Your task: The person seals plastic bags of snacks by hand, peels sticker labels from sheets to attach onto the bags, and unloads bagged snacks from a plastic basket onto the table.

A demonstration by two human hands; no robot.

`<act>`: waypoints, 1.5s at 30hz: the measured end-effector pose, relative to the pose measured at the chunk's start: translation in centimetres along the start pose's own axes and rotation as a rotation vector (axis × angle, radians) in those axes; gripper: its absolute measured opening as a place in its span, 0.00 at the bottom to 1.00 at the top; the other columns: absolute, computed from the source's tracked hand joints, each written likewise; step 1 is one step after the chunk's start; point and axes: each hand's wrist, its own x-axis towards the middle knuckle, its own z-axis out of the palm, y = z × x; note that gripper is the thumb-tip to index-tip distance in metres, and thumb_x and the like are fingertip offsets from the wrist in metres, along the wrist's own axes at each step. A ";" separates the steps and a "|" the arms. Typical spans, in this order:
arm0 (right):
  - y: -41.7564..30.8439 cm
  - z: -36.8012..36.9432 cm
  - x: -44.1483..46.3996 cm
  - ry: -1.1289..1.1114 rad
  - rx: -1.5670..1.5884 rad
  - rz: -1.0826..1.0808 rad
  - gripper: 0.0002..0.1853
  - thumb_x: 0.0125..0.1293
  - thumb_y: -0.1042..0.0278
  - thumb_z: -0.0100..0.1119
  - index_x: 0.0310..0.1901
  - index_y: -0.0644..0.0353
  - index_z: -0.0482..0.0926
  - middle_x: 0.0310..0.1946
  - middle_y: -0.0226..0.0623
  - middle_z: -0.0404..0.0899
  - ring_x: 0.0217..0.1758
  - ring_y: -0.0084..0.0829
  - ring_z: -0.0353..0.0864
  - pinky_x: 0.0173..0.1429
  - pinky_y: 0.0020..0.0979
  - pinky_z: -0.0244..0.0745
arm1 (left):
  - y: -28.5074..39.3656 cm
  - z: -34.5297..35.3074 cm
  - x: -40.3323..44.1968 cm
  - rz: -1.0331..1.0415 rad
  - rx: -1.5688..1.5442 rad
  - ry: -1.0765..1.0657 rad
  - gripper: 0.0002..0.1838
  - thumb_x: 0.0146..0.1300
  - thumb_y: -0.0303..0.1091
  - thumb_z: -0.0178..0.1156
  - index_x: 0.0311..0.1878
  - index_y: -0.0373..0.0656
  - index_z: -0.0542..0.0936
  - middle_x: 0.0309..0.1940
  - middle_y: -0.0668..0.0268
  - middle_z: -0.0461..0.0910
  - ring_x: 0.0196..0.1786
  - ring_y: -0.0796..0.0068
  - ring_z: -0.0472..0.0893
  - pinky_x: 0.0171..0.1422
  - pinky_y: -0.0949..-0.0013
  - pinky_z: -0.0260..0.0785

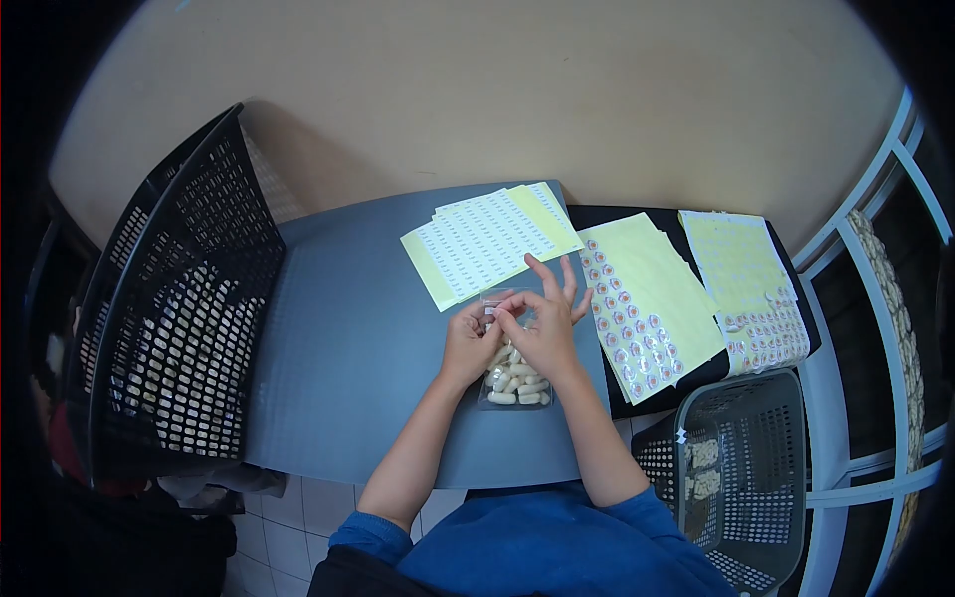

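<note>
A clear packet [515,382] of pale pieces rests on the grey table [348,358]; left hand [470,341] and right hand [545,333] meet, pinching its twelve-o'clock end, probably steadying it. Label sheets [487,249] at twelve, sticker sheets [652,303] at two (handy reach, presumably); black basket [204,214] at nine, grey basket [766,448] at four.

Label sheets [482,244] and round stickers [637,335] bear marks too small to read.

The bare left forearm [410,453] and right forearm [604,438] slant forward and inward, bringing the left hand [472,343] and right hand [545,333] close together. The left hand's fingers curl toward its thumb; the right's thumb and index bend inward, fingertip contact unclear, its other fingers [570,282] fanned out.
</note>
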 end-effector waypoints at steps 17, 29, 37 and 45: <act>0.3 -0.7 0.2 0.135 0.116 0.187 0.12 0.36 0.63 0.68 0.18 0.54 0.73 0.48 0.38 0.68 0.58 0.39 0.60 0.61 0.51 0.39 | 0.4 -0.6 -0.1 0.212 0.013 -0.117 0.15 0.60 0.24 0.41 0.49 0.28 0.68 0.44 0.54 0.73 0.49 0.68 0.73 0.52 0.72 0.66; 15.8 -11.2 -0.7 0.429 -0.147 0.283 0.09 0.46 0.79 0.56 0.32 0.60 0.75 0.34 0.41 0.70 0.33 0.36 0.74 0.38 0.30 0.71 | -0.5 -2.9 0.9 0.079 0.636 0.199 0.26 0.53 0.30 0.57 0.55 0.35 0.62 0.49 0.58 0.71 0.44 0.69 0.72 0.48 0.70 0.62; 20.5 -13.9 -5.2 0.133 -0.278 0.410 0.12 0.48 0.70 0.56 0.37 0.55 0.76 0.36 0.38 0.69 0.41 0.37 0.71 0.45 0.36 0.66 | 1.8 0.6 0.1 0.394 0.931 0.370 0.32 0.50 0.29 0.57 0.59 0.42 0.57 0.57 0.65 0.60 0.50 0.70 0.62 0.52 0.64 0.55; 18.5 -13.5 -4.6 -0.037 -0.499 0.475 0.16 0.47 0.64 0.60 0.41 0.47 0.76 0.39 0.32 0.66 0.47 0.31 0.65 0.50 0.36 0.57 | 0.5 15.4 3.1 0.262 0.977 -0.478 0.26 0.47 0.40 0.60 0.49 0.39 0.68 0.46 0.58 0.71 0.52 0.62 0.68 0.54 0.60 0.59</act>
